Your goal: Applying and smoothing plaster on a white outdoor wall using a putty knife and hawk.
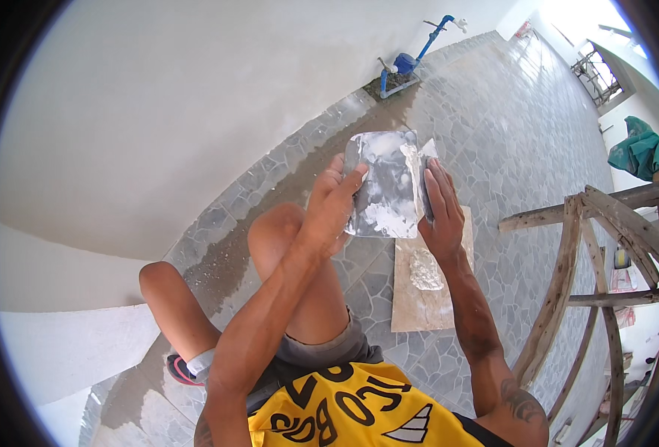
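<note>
Yellow shirt (344,410) nearest; left hand (329,200) pinches smeared plate (383,186), right hand (443,217) grips scraper (425,190): best angled low, steady.

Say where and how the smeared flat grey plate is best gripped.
Probably by its left edge, coming from the left: the flat grey plate is thin and broad, so a thumb can press its face with fingers behind, much as the left hand holds it. White paste coats parts of the face and its right edge, where the right hand has a dark flat tool.
</note>
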A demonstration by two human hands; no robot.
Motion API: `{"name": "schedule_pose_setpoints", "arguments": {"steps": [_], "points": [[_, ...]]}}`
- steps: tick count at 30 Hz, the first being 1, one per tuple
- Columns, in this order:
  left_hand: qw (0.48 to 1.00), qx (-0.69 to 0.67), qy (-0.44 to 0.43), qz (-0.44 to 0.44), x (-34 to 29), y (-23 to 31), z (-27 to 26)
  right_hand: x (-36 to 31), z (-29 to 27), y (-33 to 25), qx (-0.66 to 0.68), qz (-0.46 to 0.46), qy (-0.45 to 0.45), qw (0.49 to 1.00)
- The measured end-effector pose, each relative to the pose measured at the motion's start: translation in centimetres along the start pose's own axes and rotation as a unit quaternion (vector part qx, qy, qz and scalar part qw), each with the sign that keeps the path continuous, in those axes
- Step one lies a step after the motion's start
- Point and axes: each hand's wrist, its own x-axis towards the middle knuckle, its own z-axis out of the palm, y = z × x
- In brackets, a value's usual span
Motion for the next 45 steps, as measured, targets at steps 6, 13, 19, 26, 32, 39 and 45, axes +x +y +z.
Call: {"name": "schedule_pose_setpoints", "arguments": {"steps": [6,13,19,26,32,39,45], "points": [[1.0,-0.001,-0.002,0.003,0.1,-0.2,-0.2,-0.2,0.0,-0.1,0.006,0.009,-0.004,1.0],[1.0,0.01,-0.024,-0.009,0.1,-0.1,-0.6,-0.5,0.2,0.2,0.0,0.008,-0.005,1.0],[0.999,0.019,0.023,-0.018,0.0,0.0,-0.1,-0.4,0.0,0.1,0.003,0.01,-0.01,1.0],[1.0,0.005,-0.002,-0.013,0.5,-0.5,-0.8,-0.4,0.0,0.2,-0.001,0.004,-0.009,1.0],[1.0,0.008,0.001,-0.012,0.3,-0.5,-0.6,-0.4,0.1,0.1,0.004,0.005,-0.008,1.0],[1.0,-0.004,-0.024,-0.005,0.3,-0.2,-0.8,-1.3,0.1,0.5,0.004,0.162,0.028,0.986],[0.999,-0.004,0.04,-0.009,0.7,-0.6,-0.5,-0.8,-1.6,-1.1,0.242,0.386,0.144,0.878]]}}
